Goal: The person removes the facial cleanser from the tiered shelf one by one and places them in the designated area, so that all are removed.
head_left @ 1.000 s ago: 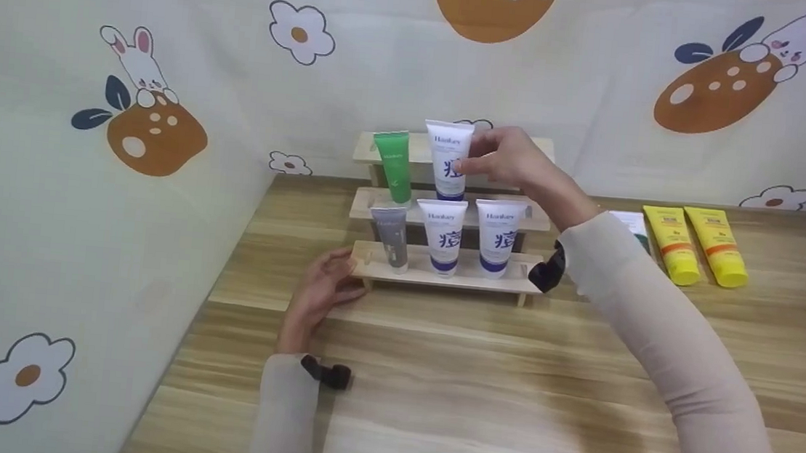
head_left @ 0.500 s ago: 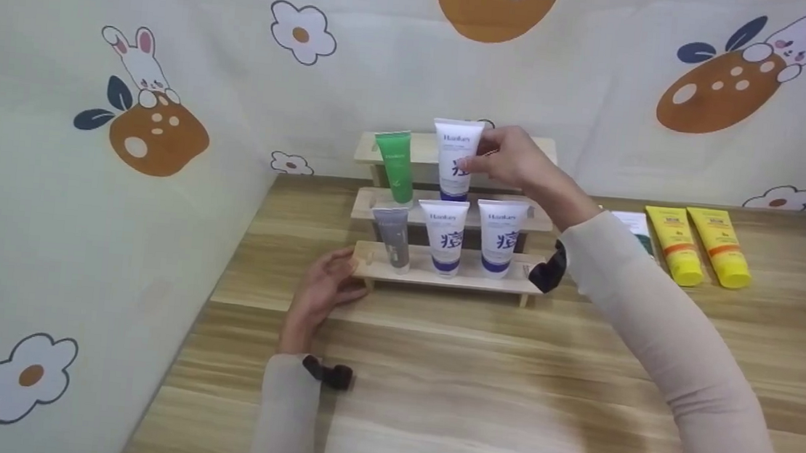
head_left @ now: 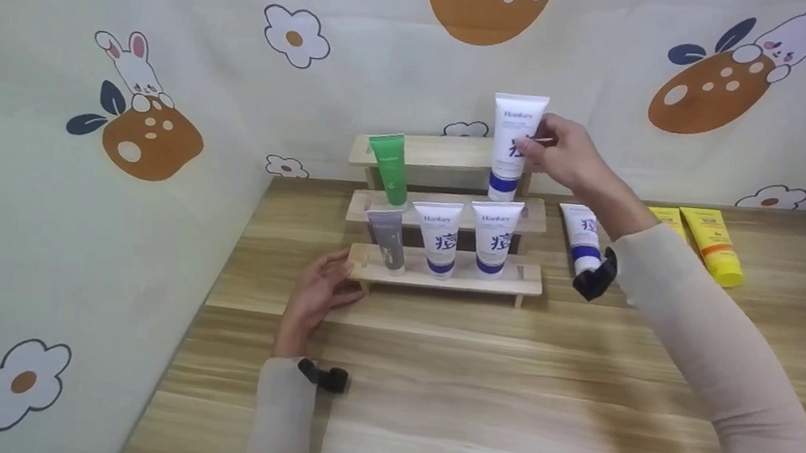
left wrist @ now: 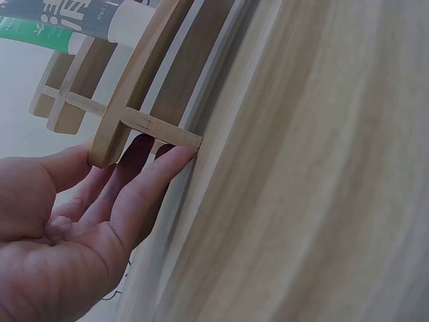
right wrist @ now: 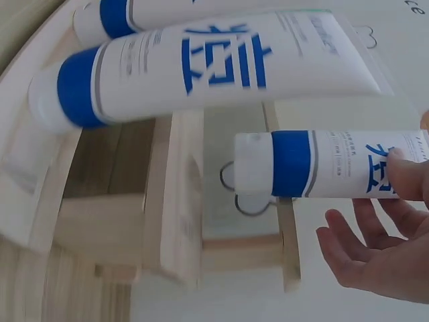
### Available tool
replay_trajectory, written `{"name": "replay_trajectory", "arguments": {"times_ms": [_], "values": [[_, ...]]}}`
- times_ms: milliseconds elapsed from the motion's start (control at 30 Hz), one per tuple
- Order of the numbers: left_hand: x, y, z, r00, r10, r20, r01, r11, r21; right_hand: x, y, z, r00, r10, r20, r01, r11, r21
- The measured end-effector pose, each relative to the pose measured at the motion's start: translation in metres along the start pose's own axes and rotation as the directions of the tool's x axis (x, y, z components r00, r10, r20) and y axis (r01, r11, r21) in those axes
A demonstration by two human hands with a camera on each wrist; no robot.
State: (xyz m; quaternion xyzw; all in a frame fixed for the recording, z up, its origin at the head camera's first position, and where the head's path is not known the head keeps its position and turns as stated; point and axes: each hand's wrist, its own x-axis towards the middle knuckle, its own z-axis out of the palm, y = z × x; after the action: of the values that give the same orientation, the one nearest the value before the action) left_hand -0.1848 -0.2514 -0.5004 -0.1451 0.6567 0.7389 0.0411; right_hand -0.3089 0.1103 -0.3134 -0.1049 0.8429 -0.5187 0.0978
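My right hand [head_left: 570, 153] pinches a white squeeze tube [head_left: 506, 164] with a blue band, thumb on its front and fingers behind. This tube is upright over the right part of the three-tier wooden rack [head_left: 474, 284]; in the right wrist view its capped end [right wrist: 255, 164] points at the rack. My left hand [head_left: 317, 292] grips the left end of the bottom tier, thumb at the board [left wrist: 110, 137] and fingers beneath by the leg. A grey tube [head_left: 387, 241] and two white tubes [head_left: 436, 238] stand on the bottom tier, a green tube [head_left: 389, 170] on the middle one.
Right of the rack a white tube [head_left: 582, 235] lies on the wooden table [head_left: 432, 390]. Beyond it lie yellow tubes [head_left: 714, 243], partly hidden by the right arm. A patterned cloth [head_left: 379, 78] hangs close behind the rack.
My right hand has carried the white tube rightward and up from the middle of the rack. The white tube lying on the table has come into view. My left hand stays put.
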Motion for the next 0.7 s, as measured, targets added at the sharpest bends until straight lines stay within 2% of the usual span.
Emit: {"name": "replay_trajectory", "arguments": {"times_ms": [167, 367, 500, 700], "values": [[-0.001, -0.001, -0.003, 1.0, 0.004, -0.006, -0.004, 1.0, -0.001, -0.007, -0.002, -0.021, 0.998, 0.015, -0.056, -0.016, 1.0, -0.027], [-0.003, -0.001, -0.006, 1.0, -0.004, -0.012, 0.004, 1.0, -0.01, -0.014, 0.0, -0.054, 0.996, 0.03, -0.087, -0.033, 0.999, -0.034], [-0.003, -0.002, -0.008, 1.0, 0.013, -0.013, -0.013, 1.0, -0.01, -0.018, 0.012, -0.08, 0.992, 0.047, -0.115, -0.055, 0.996, -0.07], [-0.005, -0.003, -0.009, 0.999, 0.045, -0.019, -0.045, 0.999, -0.002, -0.023, 0.042, -0.112, 0.981, 0.099, -0.166, -0.116, 0.989, -0.09]]}}
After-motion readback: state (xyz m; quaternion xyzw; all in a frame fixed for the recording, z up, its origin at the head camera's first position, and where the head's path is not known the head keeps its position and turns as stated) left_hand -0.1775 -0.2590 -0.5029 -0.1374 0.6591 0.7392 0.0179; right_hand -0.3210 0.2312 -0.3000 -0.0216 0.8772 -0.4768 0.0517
